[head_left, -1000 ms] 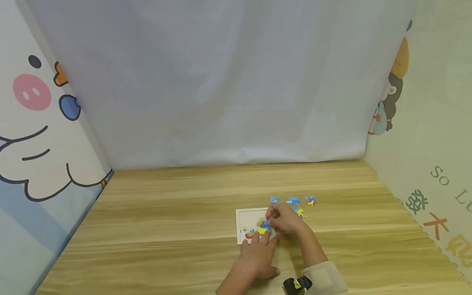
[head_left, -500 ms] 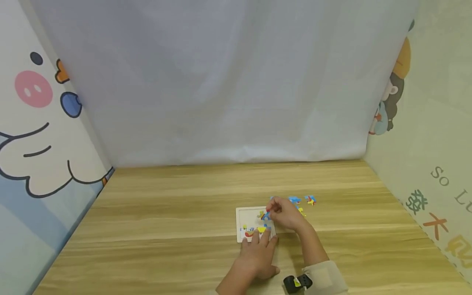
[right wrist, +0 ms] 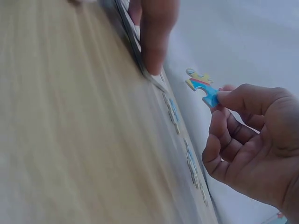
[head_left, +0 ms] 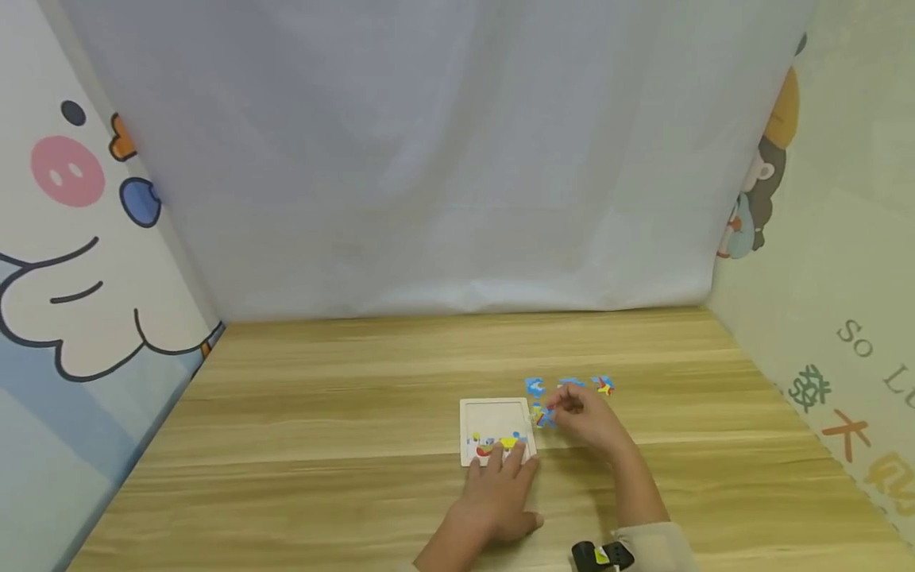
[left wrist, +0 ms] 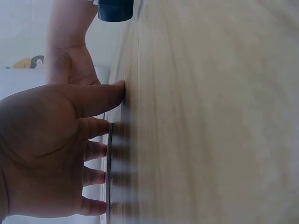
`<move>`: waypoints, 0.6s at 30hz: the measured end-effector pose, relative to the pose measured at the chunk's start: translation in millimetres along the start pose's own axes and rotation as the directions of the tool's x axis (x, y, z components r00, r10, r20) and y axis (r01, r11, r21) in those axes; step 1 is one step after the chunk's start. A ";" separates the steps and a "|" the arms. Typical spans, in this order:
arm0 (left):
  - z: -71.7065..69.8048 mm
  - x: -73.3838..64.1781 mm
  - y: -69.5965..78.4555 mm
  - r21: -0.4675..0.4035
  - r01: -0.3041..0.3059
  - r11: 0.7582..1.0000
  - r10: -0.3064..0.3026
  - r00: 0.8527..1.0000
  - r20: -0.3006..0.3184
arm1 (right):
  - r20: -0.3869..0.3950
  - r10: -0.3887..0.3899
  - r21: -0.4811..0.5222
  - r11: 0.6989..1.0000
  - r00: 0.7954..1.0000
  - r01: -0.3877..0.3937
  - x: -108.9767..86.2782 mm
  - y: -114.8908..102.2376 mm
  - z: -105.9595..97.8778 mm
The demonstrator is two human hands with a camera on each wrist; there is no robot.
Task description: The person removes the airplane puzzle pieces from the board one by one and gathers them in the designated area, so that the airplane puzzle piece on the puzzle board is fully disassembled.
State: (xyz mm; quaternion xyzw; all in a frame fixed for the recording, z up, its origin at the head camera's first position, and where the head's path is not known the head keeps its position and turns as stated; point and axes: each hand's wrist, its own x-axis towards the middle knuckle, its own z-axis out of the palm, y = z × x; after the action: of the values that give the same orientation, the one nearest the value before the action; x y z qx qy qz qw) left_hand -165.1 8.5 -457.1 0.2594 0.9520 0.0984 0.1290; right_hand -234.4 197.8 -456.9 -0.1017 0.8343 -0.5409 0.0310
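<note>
My right hand point(head_left: 589, 419) pinches a blue, yellow and red jigsaw piece point(right wrist: 202, 87) between thumb and index finger, just right of the puzzle tray. In the right wrist view that piece is held up off the table. My left hand point(head_left: 496, 496) lies with straight, spread fingers on the near edge of the pale square puzzle tray point(head_left: 496, 417); the left wrist view shows its fingertips on the tray's edge and the thumb on the table. Colourful fitted pieces point(head_left: 486, 445) run along the tray's near side, partly hidden by my left fingers. Its far part shows bare board.
Loose jigsaw pieces lie beyond the right hand: a blue one point(head_left: 534, 387), another blue one point(head_left: 570, 383) partly behind the hand, and a blue, red and yellow one point(head_left: 604, 385). A grey-white backdrop point(head_left: 457, 159) rises behind the wooden table point(head_left: 286, 413).
My right hand has moved from over the tray to the right with the jigsaw piece still pinched, uncovering the tray's far part. The left hand stays on the tray's near edge.
</note>
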 end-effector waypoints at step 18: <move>0.2 -2.1 1.5 -0.014 0.008 1.000 -0.009 0.999 -0.048 | -0.113 0.096 0.056 0.994 0.989 -0.090 -14.6 18.3 -31.1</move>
State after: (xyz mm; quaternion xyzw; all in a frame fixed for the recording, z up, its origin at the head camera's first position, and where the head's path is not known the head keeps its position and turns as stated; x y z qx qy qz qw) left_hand -162.6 8.6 -456.4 0.2521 0.9552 0.1106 0.1085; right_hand -227.7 235.9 -461.6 -0.0304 0.8246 -0.5648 0.0105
